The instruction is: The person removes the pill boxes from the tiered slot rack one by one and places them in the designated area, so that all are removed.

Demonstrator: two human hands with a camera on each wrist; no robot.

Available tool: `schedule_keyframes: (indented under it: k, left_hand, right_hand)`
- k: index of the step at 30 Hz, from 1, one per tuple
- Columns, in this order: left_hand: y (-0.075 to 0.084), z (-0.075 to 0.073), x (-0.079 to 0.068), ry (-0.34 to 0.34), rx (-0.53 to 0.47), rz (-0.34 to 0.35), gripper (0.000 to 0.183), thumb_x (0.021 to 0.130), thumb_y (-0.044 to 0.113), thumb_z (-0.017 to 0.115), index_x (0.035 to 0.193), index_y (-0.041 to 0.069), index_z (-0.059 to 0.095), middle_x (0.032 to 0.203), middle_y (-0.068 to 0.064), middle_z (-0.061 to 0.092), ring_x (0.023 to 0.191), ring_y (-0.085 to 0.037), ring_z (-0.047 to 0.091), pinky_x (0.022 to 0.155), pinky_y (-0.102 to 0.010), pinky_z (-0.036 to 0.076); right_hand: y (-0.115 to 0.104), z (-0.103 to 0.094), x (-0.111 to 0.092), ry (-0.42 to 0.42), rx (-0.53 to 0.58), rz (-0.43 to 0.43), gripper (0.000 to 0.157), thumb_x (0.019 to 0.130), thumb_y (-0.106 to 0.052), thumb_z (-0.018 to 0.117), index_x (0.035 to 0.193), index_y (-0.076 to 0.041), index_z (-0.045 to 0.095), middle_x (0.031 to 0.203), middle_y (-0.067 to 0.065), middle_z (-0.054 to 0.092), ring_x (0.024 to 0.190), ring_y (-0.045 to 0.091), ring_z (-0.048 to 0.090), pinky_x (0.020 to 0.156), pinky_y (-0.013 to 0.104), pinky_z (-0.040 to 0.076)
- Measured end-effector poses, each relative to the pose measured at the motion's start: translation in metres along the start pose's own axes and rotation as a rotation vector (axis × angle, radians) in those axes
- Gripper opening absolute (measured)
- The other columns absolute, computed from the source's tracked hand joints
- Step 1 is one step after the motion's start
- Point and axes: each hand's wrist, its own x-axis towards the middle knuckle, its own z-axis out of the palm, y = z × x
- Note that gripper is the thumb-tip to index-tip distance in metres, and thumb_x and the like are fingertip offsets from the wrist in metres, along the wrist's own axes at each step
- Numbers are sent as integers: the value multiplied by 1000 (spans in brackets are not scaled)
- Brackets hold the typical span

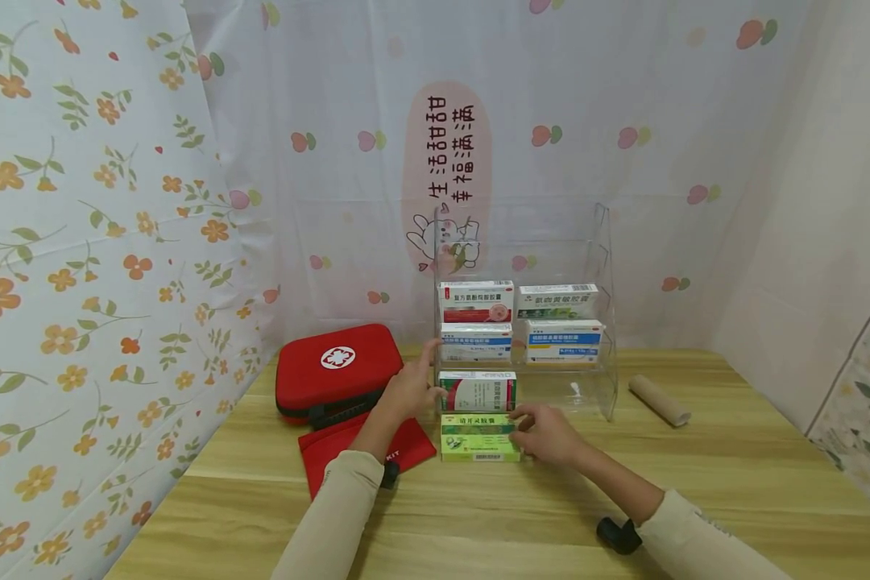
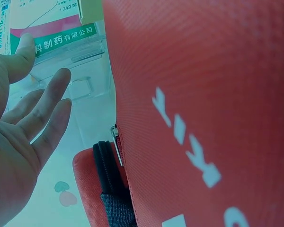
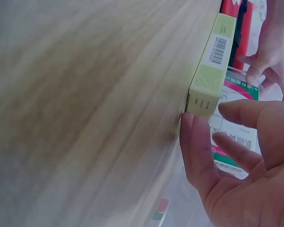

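A clear acrylic stand (image 1: 580,393) holds several medicine boxes on its tiers. In front of it, on the wooden table, lies a light green medicine box (image 1: 481,445). My right hand (image 1: 548,435) is at that box's right end, with fingertips right at the end face in the right wrist view. My left hand (image 1: 408,392) is at the stand's left side with its fingers spread. Its thumb overlaps the edge of the green and white medicine box (image 2: 61,40) on the lowest tier. The red pouch (image 1: 413,445) lies below my left wrist.
A red first-aid case (image 1: 341,366) with a white emblem stands at the left. Right of the stand lies a brown cardboard tube (image 1: 658,400). Blue and white boxes (image 1: 564,342) fill the middle tier, with two more boxes (image 1: 476,302) above. A patterned curtain hangs behind.
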Motion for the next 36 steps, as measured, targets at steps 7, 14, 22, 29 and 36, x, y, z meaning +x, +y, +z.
schedule_keyframes:
  k: [7,14,22,29,36]
  left_hand:
    - [0,0,0,1,-10,-5,93,83,21,81,151,27,18,138,-11,57,68,-18,59,64,-33,51]
    - [1,0,0,-4,-16,-10,92,83,20,81,151,27,18,139,-11,56,74,-18,61,71,-38,54]
    - [2,0,0,-6,-19,-22,91,85,20,80,150,28,17,140,-11,55,98,-24,65,85,-46,54]
    - [2,2,0,-3,-37,-32,91,84,18,80,149,30,17,140,-11,55,103,-25,64,88,-47,53]
    - [3,1,0,-9,-41,-40,92,84,19,80,150,30,16,140,-11,56,102,-24,65,89,-47,53]
  right_hand:
    - [-6,-5,1,80,-71,33,26,84,-3,70,109,3,67,86,10,69,67,15,63,59,31,52]
    - [-11,-9,1,159,-140,41,24,87,-6,68,110,3,69,94,13,71,74,18,65,61,32,52]
    - [-12,-9,5,263,-176,-48,22,86,-4,67,106,5,70,100,20,71,81,27,72,68,39,58]
    - [-11,-8,10,330,-224,-111,21,83,-5,68,103,3,72,108,21,68,93,35,67,78,47,55]
    - [-4,-7,16,350,-235,-170,18,83,-7,74,99,2,74,106,20,64,95,36,62,77,48,52]
